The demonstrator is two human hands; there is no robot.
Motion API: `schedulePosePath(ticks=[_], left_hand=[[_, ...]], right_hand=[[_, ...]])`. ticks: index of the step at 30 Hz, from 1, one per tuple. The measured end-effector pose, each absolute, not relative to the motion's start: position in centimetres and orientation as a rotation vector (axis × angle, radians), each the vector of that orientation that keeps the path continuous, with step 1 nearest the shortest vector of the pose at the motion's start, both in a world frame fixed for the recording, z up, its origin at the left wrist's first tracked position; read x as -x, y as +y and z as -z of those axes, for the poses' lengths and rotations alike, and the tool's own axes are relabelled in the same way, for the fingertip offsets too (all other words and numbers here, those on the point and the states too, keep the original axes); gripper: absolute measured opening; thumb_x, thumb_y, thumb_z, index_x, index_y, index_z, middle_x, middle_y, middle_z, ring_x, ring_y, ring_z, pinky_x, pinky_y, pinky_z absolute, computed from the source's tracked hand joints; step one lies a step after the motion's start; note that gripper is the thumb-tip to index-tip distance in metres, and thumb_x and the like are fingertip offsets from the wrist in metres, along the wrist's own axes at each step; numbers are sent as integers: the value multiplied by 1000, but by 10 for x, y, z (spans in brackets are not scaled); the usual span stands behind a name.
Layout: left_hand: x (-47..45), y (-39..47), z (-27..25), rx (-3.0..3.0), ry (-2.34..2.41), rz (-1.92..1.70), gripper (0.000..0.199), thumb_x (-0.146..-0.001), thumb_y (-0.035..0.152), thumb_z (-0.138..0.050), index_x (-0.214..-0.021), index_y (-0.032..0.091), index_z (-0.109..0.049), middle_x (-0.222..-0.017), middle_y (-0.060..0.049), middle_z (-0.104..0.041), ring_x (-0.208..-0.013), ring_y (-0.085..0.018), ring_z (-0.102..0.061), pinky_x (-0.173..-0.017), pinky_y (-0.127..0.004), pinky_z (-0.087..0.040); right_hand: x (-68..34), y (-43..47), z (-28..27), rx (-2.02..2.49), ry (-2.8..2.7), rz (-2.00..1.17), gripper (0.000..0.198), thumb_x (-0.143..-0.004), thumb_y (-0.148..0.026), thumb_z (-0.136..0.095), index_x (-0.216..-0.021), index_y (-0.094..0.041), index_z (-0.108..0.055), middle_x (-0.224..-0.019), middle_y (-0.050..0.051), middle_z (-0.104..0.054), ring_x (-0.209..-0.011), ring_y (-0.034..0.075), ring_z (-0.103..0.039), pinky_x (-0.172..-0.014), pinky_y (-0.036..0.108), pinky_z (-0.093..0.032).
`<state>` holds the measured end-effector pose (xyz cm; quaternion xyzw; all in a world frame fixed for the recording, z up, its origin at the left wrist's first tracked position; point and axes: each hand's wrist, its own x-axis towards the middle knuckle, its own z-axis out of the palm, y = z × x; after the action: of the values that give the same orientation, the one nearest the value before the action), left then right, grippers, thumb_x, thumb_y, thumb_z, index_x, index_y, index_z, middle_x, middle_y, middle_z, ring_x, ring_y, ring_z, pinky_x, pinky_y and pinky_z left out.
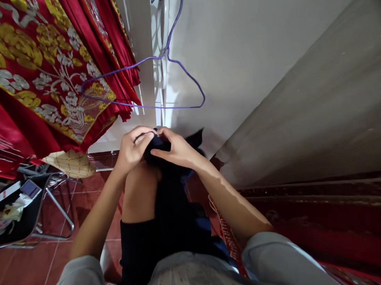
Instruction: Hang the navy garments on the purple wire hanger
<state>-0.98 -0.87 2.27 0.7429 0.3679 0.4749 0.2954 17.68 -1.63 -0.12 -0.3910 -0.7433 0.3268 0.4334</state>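
Observation:
A dark, nearly black piece of cloth (pixel 191 155) lies over my lap and raised knee, its loose end sticking out to the right. My left hand (pixel 133 146) pinches the cloth's upper edge between thumb and fingertips. Close beside it, my right hand (pixel 174 146) holds the same edge, index finger near the left fingertips and thumb lower on the fabric. A tiny pale spot shows between the fingertips; what it is I cannot make out. Just beyond both hands hangs a purple wire hanger (pixel 169 106) with nothing on it.
Red embroidered cloths (pixel 55 68) with gold and silver flowers hang at the upper left. A black chair (pixel 29 227) with metal legs holds a phone-like device (pixel 30 189) and papers. A pale wall (pixel 252 41) rises ahead and right. Red tiles (pixel 56 268) cover the floor.

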Motion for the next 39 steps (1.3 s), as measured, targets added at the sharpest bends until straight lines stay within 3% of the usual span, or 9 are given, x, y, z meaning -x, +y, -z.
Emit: schedulePosePath(ticks=[6,9,12,15,18,21,25,32,39], left_hand=[[-15,-10,-30,-2125,817,-1306,41,-105,52,-43,-113,18,-64,-123,-13,-66,-122,-24,-61,-109,-39,-48],[-2,0,-10,-2088,783,-889,55,-108,54,-25,-102,16,-64,-102,-11,-70,-99,-23,-67,-93,-37,-54],[17,3,9,-2206,710,-427,43,-104,46,-44,-81,15,-64,-81,-7,-67,-79,-19,-65,-80,-34,-54],[25,-2,14,-2252,693,-572,22,-97,34,-60,-108,17,-66,-112,-12,-69,-105,-23,-66,-96,-39,-52],[19,-9,2,-2070,758,-928,45,-95,35,-65,-136,22,-52,-141,-15,-56,-132,-26,-55,-110,-43,-47],[9,-17,-14,-1926,768,-922,33,-92,41,-68,-117,20,-62,-114,-10,-69,-108,-25,-66,-94,-38,-56],[20,-21,-19,-1928,880,-683,32,-93,46,-66,-83,15,-65,-81,-4,-66,-76,-18,-62,-70,-29,-53],[77,-11,-17,-2205,1227,-586,36,-97,46,-56,-76,17,-60,-71,-1,-62,-68,-16,-55,-62,-25,-42],[98,-8,-26,-2458,1407,-391,35,-101,42,-47,-75,19,-55,-68,-2,-60,-62,-18,-55,-62,-28,-37]], right_hand=[[-171,-20,-30,725,-1691,-1066,10,-83,-28,-55,-88,-20,-60,-87,1,-63,-85,15,-58,-83,33,-48],[-191,-15,-55,691,-1696,-1018,3,-77,-23,-58,-76,-20,-57,-74,-1,-57,-73,13,-53,-71,30,-46],[-212,-5,-77,739,-1616,-869,8,-68,-18,-62,-72,-21,-56,-69,-1,-50,-67,14,-48,-62,29,-42],[-218,1,-89,706,-1653,-877,20,-60,-13,-62,-77,-22,-59,-70,-1,-51,-65,14,-45,-58,30,-38],[-206,-5,-93,611,-1838,-930,27,-59,-8,-60,-82,-21,-61,-79,-1,-57,-72,14,-51,-65,30,-44],[-194,-15,-95,616,-2035,-914,28,-61,-3,-59,-83,-21,-61,-83,-1,-61,-78,14,-55,-75,31,-47],[-204,-8,-99,761,-1981,-764,29,-63,-1,-64,-83,-22,-63,-86,1,-64,-87,19,-60,-84,35,-52],[-227,74,-48,887,-1663,-560,21,-81,-24,-71,-102,-26,-67,-114,6,-70,-116,24,-64,-108,42,-49],[-220,100,0,1063,-1664,-691,18,-92,-38,-60,-91,-21,-66,-97,5,-71,-96,19,-65,-99,35,-50]])
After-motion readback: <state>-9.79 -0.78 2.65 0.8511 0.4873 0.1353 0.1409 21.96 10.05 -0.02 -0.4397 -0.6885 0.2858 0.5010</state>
